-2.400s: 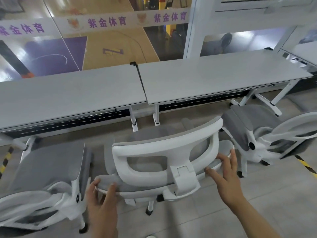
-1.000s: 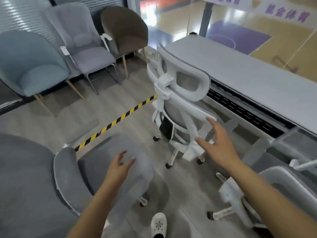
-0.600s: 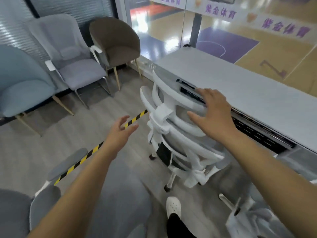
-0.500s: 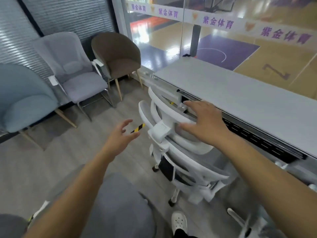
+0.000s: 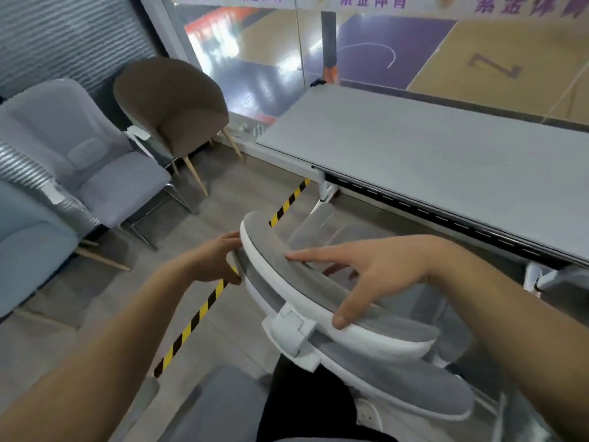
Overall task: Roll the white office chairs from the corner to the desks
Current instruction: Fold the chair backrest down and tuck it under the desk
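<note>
Head view. You stood directly behind a white office chair (image 5: 344,317), looking down on the top of its backrest, with the desk (image 5: 446,161) as the landmark beyond it. The chair sat just beside the desk's near edge, close to the desk's left end and its white leg (image 5: 323,199); its seat and castors were hidden below the backrest, so how far it was tucked in could not be told.

Your right hand (image 5: 379,272) lay over the curved top rail of the backrest, fingers spread across the grey padding and the thumb hooked on the white rim: a loose hold, not a tight clamp. Your left hand (image 5: 213,261) met the rail's left end, the fingers curled against its edge. The two hands were apart, one toward each end of the rail.

A black-and-yellow floor stripe (image 5: 204,304) ran from under the desk's left end past the chair. To the left of the desk, well apart from it, stood a brown armchair (image 5: 172,103) and a grey armchair (image 5: 79,154).

Step in hand, as judged: steering this chair into its place at the desk. The next move would call for an even push from both hands, keeping the backrest square to the desk edge, and easing off before the chair struck the desk.
</note>
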{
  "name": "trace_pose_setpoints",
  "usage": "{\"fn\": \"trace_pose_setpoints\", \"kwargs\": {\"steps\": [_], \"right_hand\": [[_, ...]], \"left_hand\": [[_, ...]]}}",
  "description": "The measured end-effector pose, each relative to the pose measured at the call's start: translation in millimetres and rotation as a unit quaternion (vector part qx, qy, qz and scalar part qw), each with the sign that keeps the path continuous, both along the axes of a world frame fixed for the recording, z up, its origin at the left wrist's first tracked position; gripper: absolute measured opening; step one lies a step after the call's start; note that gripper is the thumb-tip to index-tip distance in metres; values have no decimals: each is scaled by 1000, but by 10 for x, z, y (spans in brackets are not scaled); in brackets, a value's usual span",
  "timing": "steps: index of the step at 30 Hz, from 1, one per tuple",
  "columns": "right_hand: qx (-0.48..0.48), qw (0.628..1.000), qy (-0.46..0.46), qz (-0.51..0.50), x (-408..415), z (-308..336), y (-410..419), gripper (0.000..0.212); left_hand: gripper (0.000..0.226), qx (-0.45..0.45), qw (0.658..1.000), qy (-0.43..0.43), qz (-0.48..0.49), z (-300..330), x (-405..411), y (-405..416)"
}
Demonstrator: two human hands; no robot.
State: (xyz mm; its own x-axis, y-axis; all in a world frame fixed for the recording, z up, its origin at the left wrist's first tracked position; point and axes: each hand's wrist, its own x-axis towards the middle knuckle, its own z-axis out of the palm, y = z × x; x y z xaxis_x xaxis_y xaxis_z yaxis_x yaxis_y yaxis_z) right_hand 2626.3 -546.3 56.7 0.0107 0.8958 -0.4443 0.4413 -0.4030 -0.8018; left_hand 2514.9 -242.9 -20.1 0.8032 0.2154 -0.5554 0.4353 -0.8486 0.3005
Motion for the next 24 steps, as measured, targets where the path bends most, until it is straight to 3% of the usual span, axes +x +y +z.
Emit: {"fn": "trace_pose_setpoints", "kwargs": {"steps": [3, 6, 9, 14, 18, 21, 24], "right_hand": [[40, 994, 54, -87, 329, 77, -56, 56], [46, 981, -11, -186, 552, 148, -55, 44], [-39, 981, -63, -182, 521, 259, 156, 46], [-159, 949, -66, -264, 55, 586, 665, 61], [-178, 860, -61, -475, -667, 927, 1150, 57], [-198, 771, -127, -591, -993, 752, 1628, 56], [-278, 691, -241, -622, -1116, 313, 1977, 75]], "left_hand": [[78, -2, 992, 81, -94, -109, 325, 329], [77, -13, 977, 108, -185, -213, 627, 540], [83, -12, 946, 121, -302, -245, 900, 632], [69, -125, 868, 158, -454, -545, 1298, 980], [64, -134, 832, 78, -533, -725, 1359, 1196], [61, -208, 839, 69, -498, -782, 1286, 1283], [61, -226, 823, 45, -519, -758, 1291, 1286]]}}
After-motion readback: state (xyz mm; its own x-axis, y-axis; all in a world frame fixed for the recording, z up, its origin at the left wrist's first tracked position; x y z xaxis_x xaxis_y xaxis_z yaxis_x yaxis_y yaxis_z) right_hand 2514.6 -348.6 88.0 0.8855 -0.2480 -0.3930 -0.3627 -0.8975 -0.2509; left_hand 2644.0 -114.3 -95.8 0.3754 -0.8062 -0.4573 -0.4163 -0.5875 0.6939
